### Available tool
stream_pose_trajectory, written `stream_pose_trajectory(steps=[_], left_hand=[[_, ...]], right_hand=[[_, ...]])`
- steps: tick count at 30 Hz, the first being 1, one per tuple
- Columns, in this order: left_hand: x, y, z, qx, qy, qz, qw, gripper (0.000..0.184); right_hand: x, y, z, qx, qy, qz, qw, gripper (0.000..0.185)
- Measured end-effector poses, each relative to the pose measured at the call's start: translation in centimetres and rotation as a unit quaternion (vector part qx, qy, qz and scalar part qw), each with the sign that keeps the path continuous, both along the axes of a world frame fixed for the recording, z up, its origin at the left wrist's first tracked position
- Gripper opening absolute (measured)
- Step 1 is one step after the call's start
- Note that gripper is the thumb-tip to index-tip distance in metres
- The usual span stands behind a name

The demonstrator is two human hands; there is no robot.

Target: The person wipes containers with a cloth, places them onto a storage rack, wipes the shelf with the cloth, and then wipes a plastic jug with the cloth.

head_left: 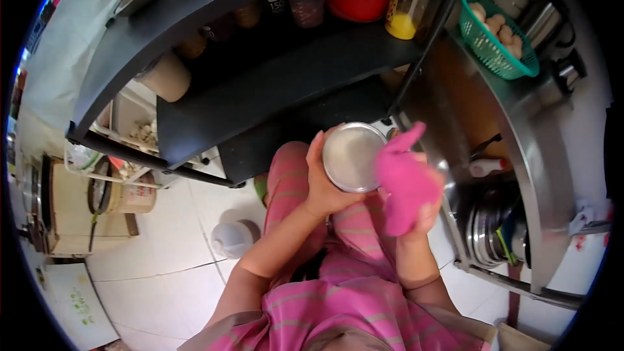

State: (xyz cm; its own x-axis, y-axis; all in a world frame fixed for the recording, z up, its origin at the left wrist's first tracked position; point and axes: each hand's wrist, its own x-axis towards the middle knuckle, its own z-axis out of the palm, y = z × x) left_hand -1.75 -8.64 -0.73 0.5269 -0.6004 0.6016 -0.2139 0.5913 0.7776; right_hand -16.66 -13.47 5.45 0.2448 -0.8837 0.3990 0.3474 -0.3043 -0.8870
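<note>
My left hand (320, 185) is wrapped round the side of a round container (351, 156) with a silver rim. Its pale, greyish top faces up; whether that is a lid or the contents I cannot tell. A bright pink cloth (406, 185) is bunched in my right hand (426, 211), covering most of the fingers. The cloth touches or overlaps the right edge of the container's rim. Both hands are above my knees, in front of the black shelf unit (279, 101).
The shelf holds a red container (357, 0), a bottle of yellow liquid (404, 16) and several jars. At right, a green basket of eggs (497, 39) sits on a metal counter (552, 175), with stacked pans (484, 231) below. A whitish container (232, 239) stands on the tiled floor (162, 286).
</note>
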Motion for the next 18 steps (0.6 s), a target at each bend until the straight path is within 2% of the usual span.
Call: stream_pose_trajectory(steps=[1, 2, 3, 4, 5, 6, 8, 9, 10, 11, 12, 13, 15, 18], left_hand=[[0.3, -0.4, -0.4, 0.052, 0.044, -0.1, 0.993, 0.098], [0.3, -0.8, -1.2, 0.103, 0.086, -0.202, 0.97, 0.077], [-1.2, -0.9, -2.4, 0.192, 0.0, -0.172, 0.966, 0.053], [-1.5, -1.1, -3.6, 0.183, 0.007, -0.178, 0.967, 0.053], [-1.3, -1.2, -1.9, 0.154, -0.086, -0.092, 0.98, 0.069], [-1.2, -1.2, -0.7, 0.123, -0.177, -0.001, 0.977, 0.085], [-2.2, -0.4, 0.6, 0.133, -0.149, -0.038, 0.979, 0.087], [-2.6, 0.2, 1.7, 0.143, -0.175, 0.048, 0.973, 0.102], [-2.7, 0.4, 2.3, 0.152, -0.202, 0.135, 0.958, 0.116], [-2.5, -0.2, 1.9, 0.089, -0.224, 0.135, 0.961, 0.131], [-2.3, -0.3, 2.3, 0.088, -0.22, 0.136, 0.962, 0.131], [-2.1, -0.4, 2.8, 0.071, -0.237, 0.128, 0.961, 0.131], [-1.7, -0.4, 2.9, 0.056, -0.255, 0.11, 0.959, 0.128], [-1.8, -0.1, 2.6, 0.06, -0.265, 0.104, 0.957, 0.123]], right_hand=[[0.0, -0.3, 3.2, -0.192, 0.182, 0.052, 0.963, 0.061], [0.5, -0.1, 5.3, -0.366, 0.352, 0.099, 0.856, 0.067], [1.9, 0.9, 5.5, -0.379, 0.437, 0.052, 0.814, 0.068], [3.0, 1.7, 5.4, -0.386, 0.517, 0.003, 0.764, 0.07], [3.3, 1.1, 4.9, -0.362, 0.464, 0.027, 0.808, 0.065], [3.3, 0.4, 5.2, -0.367, 0.473, 0.025, 0.801, 0.065], [3.4, -1.3, 5.7, -0.324, 0.433, 0.079, 0.837, 0.06], [3.4, -2.4, 5.0, -0.307, 0.443, 0.053, 0.841, 0.05], [3.2, -3.8, 4.8, -0.31, 0.447, 0.053, 0.837, 0.05], [2.9, -5.1, 4.8, -0.15, 0.434, 0.084, 0.885, 0.045], [2.8, -5.8, 4.5, 0.015, 0.408, 0.111, 0.906, 0.042], [2.7, -5.8, 3.8, 0.011, 0.412, 0.112, 0.904, 0.042], [1.7, -4.6, 2.3, -0.008, 0.356, -0.036, 0.934, 0.036], [0.0, -0.5, 1.3, -0.057, 0.338, -0.092, 0.935, 0.035]])
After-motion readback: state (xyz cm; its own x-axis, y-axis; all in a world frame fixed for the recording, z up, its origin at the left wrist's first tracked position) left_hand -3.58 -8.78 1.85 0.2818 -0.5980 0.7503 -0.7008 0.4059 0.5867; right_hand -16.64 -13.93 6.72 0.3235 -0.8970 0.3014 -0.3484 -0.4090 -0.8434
